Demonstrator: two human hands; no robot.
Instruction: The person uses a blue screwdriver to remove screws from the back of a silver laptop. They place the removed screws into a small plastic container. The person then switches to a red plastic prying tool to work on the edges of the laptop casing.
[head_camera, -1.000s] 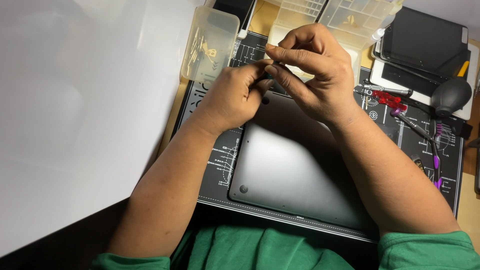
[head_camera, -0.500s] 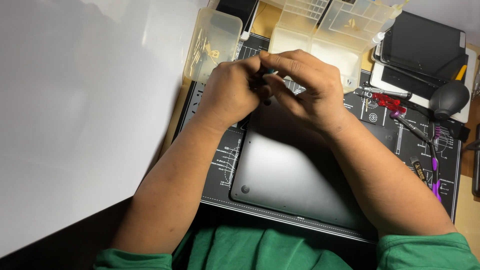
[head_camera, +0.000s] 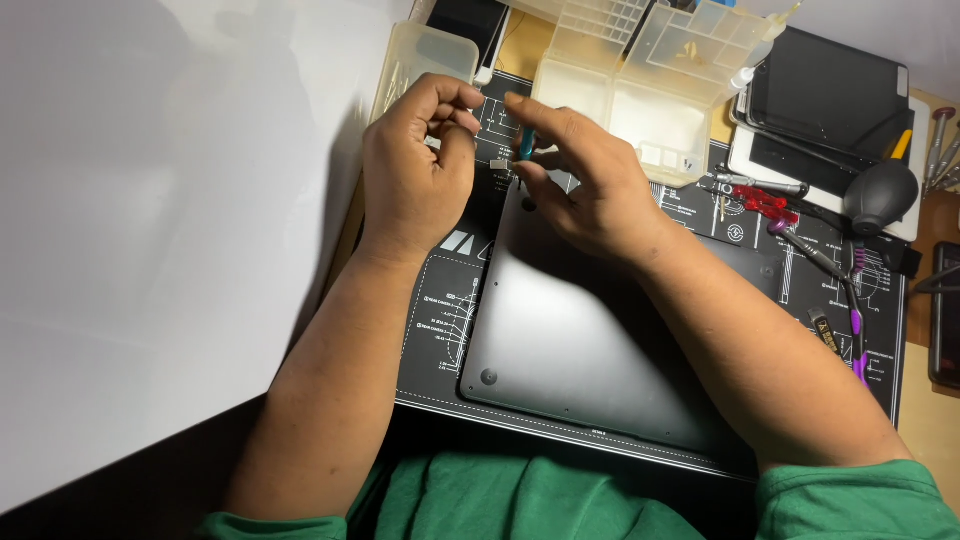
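Parted since half a second ago, both hands hover at the laptop's (head_camera: 610, 340) eleven o'clock corner: right hand (head_camera: 590, 190) pinching a teal screwdriver (head_camera: 526, 143), left hand (head_camera: 415, 165) curled, fingertips together. Likely screw removal; the tip needs reseating next.

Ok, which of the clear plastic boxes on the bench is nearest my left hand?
The small closed box just above the left hand, at the mat's left edge. The big open compartment organiser sits further right, beyond the right hand.

Bright, sharp pic; soft shadows left.
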